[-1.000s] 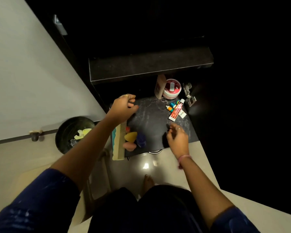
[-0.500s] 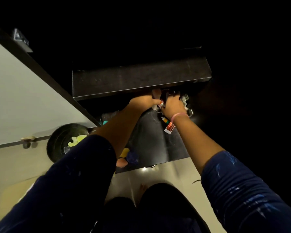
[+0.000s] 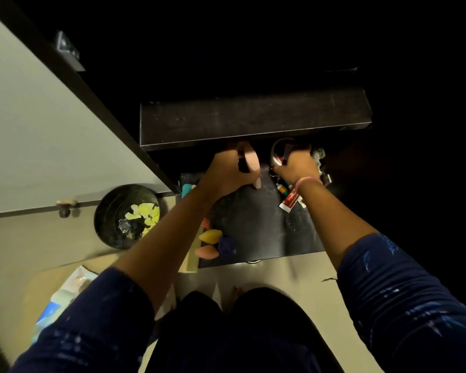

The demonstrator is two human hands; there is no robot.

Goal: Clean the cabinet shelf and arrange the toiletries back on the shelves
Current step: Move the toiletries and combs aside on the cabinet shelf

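Observation:
My left hand (image 3: 230,172) is closed around a pale pink bottle (image 3: 252,162) at the back of the dark lower shelf (image 3: 256,227), just under the upper shelf's front edge (image 3: 253,122). My right hand (image 3: 297,165) grips the round white and red jar (image 3: 277,152) beside it. A red and white tube (image 3: 289,201) and small orange bottles (image 3: 281,188) lie below my right wrist. Yellow, pink and blue makeup sponges (image 3: 215,243) and a comb (image 3: 193,258) rest at the shelf's front left.
The open white cabinet door (image 3: 38,135) with a knob (image 3: 65,207) stands at the left. A black bin (image 3: 127,215) holding yellow scraps sits on the floor beside it. A light blue packet (image 3: 65,294) lies on the floor at lower left. Metal clips (image 3: 320,157) sit at the shelf's back right.
Both hands went from the shelf's front to its back. The left has closed on the pink bottle and the right on the jar; the bottle is now tilted in my grip.

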